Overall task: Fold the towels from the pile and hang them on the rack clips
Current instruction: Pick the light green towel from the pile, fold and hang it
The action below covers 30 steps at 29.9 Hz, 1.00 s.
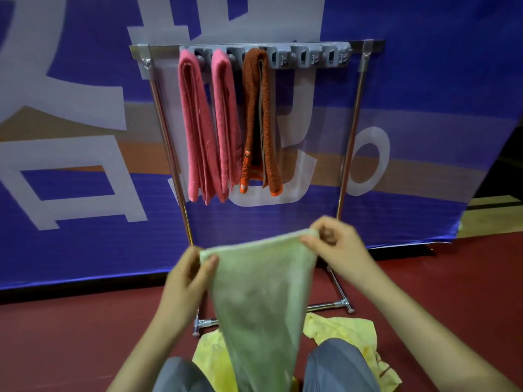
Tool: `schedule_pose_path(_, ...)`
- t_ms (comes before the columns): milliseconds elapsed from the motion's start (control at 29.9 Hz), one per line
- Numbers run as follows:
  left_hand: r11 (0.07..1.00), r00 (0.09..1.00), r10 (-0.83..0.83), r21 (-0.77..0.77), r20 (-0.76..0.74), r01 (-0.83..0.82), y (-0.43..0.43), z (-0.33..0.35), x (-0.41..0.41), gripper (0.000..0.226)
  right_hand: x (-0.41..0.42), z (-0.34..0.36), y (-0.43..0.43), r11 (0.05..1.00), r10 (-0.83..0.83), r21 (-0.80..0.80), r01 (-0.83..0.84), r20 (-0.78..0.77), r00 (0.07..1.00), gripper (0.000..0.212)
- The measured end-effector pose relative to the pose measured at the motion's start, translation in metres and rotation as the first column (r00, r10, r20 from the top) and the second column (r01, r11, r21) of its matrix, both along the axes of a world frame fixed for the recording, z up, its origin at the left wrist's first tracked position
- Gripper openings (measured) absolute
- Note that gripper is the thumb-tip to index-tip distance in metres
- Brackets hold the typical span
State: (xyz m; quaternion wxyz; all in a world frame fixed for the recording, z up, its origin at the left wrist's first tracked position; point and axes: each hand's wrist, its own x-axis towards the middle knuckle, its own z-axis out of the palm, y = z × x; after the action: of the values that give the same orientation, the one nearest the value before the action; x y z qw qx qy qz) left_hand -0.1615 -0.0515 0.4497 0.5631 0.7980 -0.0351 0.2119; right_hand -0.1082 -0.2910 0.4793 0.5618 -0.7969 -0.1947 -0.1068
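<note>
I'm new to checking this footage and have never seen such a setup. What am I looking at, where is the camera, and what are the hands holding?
No machine here: a person wears a camera on the head, so the single picture looks forward and down at their own hands. The left hand and right hand each pinch a top corner of a pale green towel, which hangs down. Ahead stands a metal rack with a grey clip strip. A pink towel, a second pink towel and a rust-orange towel hang from it. A crumpled yellow pile lies on the red floor.
</note>
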Motion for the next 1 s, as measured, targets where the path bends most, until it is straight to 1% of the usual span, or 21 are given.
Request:
schedule_pose_path(33,1.000,0.998,0.030,0.006,0.054,-0.030,0.000,0.016,0.002,0.039,-0.001,0.019,0.004,0.999,-0.007,0.040,0.004,0.062,0.998,0.027)
schedule_pose_path(100,0.997,0.985,0.075,-0.041,0.153,-0.070,0.001,0.049,0.005,0.028,-0.005,0.060,0.010,0.993,-0.001,0.113,-0.022,0.192,0.981,0.027)
schedule_pose_path(134,0.995,0.978,0.080,-0.073,0.194,-0.067,0.002,0.063,0.005,0.022,-0.006,0.077,0.011,0.990,0.001,0.133,-0.036,0.249,0.968,0.026)
schedule_pose_path(201,0.996,0.964,0.082,-0.058,0.253,-0.069,0.005,0.081,0.008,0.023,-0.002,0.093,0.010,0.990,0.001,0.131,-0.044,0.313,0.950,0.025)
schedule_pose_path(234,0.997,0.967,0.077,-0.027,0.243,-0.073,0.006,0.082,0.011,0.024,0.004,0.091,0.008,0.995,-0.009,0.101,-0.023,0.311,0.950,0.026)
schedule_pose_path(301,0.996,0.989,0.069,0.046,0.129,-0.075,0.004,0.072,0.015,0.024,0.012,0.073,0.004,0.999,-0.040,0.004,0.041,0.248,0.968,0.028)
schedule_pose_path(368,0.994,0.997,0.061,0.085,0.036,-0.064,0.000,0.057,0.016,0.022,0.013,0.056,-0.001,0.997,-0.056,-0.035,0.063,0.190,0.980,0.029)
schedule_pose_path(502,0.997,0.995,0.056,0.043,0.088,-0.060,-0.003,0.058,0.018,0.021,0.014,0.067,-0.009,0.996,-0.067,-0.048,0.078,0.200,0.977,0.030)
schedule_pose_path(636,0.993,0.994,0.080,0.085,0.074,-0.086,-0.003,0.062,0.030,0.022,0.021,0.065,-0.006,0.980,-0.093,-0.161,0.116,0.143,0.985,0.029)
schedule_pose_path(737,0.987,0.991,0.100,0.118,0.093,-0.110,-0.004,0.056,0.031,0.024,0.020,0.057,-0.003,0.981,-0.111,-0.147,0.127,0.107,0.988,0.029)
schedule_pose_path(871,0.986,0.993,0.107,0.127,0.053,-0.113,-0.003,0.048,0.025,0.022,0.012,0.050,-0.001,0.985,-0.114,-0.117,0.124,0.084,0.990,0.027)
schedule_pose_path(1005,0.988,0.990,0.131,0.078,0.051,-0.135,-0.009,0.047,0.014,0.024,0.007,0.045,0.003,0.987,-0.144,-0.060,0.146,0.037,0.989,0.029)
